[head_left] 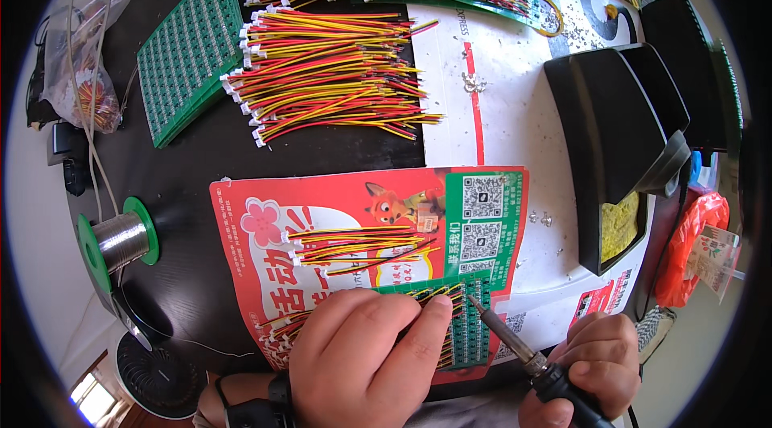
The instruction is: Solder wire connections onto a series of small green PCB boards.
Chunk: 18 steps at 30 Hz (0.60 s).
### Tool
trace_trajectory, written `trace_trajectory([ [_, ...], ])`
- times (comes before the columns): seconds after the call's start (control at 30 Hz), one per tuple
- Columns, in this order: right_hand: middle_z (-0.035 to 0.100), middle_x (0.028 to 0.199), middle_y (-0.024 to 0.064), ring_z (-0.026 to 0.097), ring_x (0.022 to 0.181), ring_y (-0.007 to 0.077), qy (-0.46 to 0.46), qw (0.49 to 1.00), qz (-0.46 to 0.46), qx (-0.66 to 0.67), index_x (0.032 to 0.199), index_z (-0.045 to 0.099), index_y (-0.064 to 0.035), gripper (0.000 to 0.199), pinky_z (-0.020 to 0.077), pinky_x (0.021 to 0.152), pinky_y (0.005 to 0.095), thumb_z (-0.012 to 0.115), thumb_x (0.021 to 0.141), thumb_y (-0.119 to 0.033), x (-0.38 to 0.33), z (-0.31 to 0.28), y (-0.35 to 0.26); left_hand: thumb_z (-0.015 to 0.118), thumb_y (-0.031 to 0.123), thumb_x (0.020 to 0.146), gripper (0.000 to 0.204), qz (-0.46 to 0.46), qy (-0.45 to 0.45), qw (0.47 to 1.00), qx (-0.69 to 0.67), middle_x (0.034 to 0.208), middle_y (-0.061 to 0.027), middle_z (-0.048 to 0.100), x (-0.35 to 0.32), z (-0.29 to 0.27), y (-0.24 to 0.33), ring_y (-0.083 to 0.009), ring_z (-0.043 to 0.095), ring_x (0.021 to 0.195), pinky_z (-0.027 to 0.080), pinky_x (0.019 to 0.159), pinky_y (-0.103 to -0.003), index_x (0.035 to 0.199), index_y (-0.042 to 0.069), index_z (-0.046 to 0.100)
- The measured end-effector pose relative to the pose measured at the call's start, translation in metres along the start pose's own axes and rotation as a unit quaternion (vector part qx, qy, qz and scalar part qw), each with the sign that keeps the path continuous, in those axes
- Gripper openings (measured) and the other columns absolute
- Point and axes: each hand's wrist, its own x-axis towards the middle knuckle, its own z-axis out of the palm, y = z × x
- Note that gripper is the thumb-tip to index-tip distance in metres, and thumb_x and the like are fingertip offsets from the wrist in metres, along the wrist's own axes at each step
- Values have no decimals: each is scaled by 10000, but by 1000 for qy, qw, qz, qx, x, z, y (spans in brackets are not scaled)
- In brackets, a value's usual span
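Wire-to-PCB work, prob. partway: attached leads [291,319] reach green panel [474,335], R columns w/o wires; loose leads [354,249] mid-flyer [334,187], bigger bundle [330,78] beyond flyer's far edge. Panel: flyer's lower R, partly under L hand [370,347] (fingers bent; pinch can't tell). R hand [599,360] grips soldering iron [529,360], tip at panel.

Soldering iron [535,364], in the right fingers [603,347]: bare metal barrel [512,339], matt plastic grip [559,386].
Circuit board [476,339], under the left fingers [430,327]: smooth, plastic-looking.
Wires [354,251], just beyond the left fingers: glossy plastic coating; plastic plugs [297,260].
Sheet [322,187], beneath the left fingers: smooth; paper or plastic, cannot tell.
Spool [95,257], left of the left fingers: plastic, wound with shiny metal strand [122,241].
Sponge [621,227], beyond the right fingers: rough.
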Motion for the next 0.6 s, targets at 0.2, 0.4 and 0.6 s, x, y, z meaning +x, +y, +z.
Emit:
trace_trajectory([
  [0.2,535,625,116,479,509,209,-10,1000,0,-1,950,561,48,318,441,444,343,677,923,-247,2,-1,1,736,-104,743,200,63,-6,998,15,802,-101,619,-5,3,-17,-254,610,655,488,561,-325,928,-29,726],
  [0.4,525,612,119,479,492,217,18,999,-37,-6,932,550,46,298,449,452,344,663,922,-230,2,-4,2,759,-26,693,235,-92,-89,991,32,849,-88,625,5,-13,12,-256,635,713,549,630,-352,928,-22,739],
  [0.6,570,702,177,545,555,279,14,1000,-16,-13,972,546,71,242,478,527,398,613,916,-156,1,-13,-11,695,-57,712,264,-35,-123,991,40,915,-114,635,4,-27,7,-294,620,768,527,679,-391,970,-21,732],
])
